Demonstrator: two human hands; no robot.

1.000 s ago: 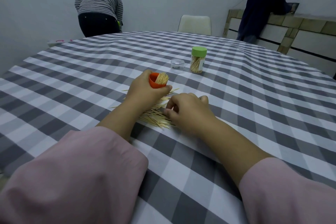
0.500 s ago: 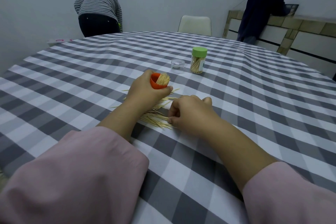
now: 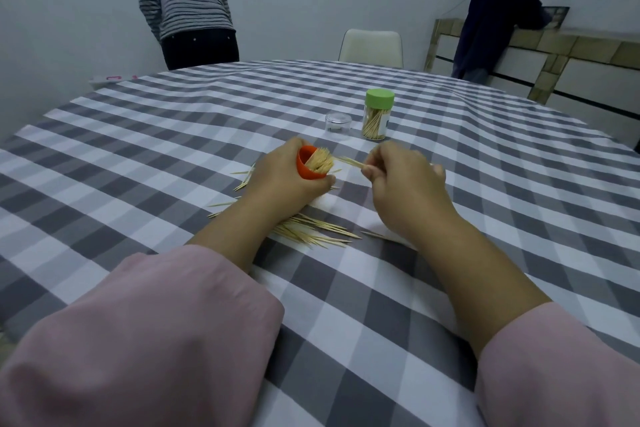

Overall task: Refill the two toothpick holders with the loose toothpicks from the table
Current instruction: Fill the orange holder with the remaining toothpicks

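The left hand [image 3: 284,180] holds the orange holder [image 3: 310,166], tipped to the right. The right hand [image 3: 403,173] pinches a few toothpicks [image 3: 348,161] just beside its mouth. More loose toothpicks [image 3: 311,232] lie near, between the arms

No writing can be read anywhere. The green-capped toothpick holder [image 3: 377,116] near the bench's middle carries a white label [image 3: 382,124] with a bluish mark, too small to read (likewise the pink marks on the white object [image 3: 112,79] at the far left edge).
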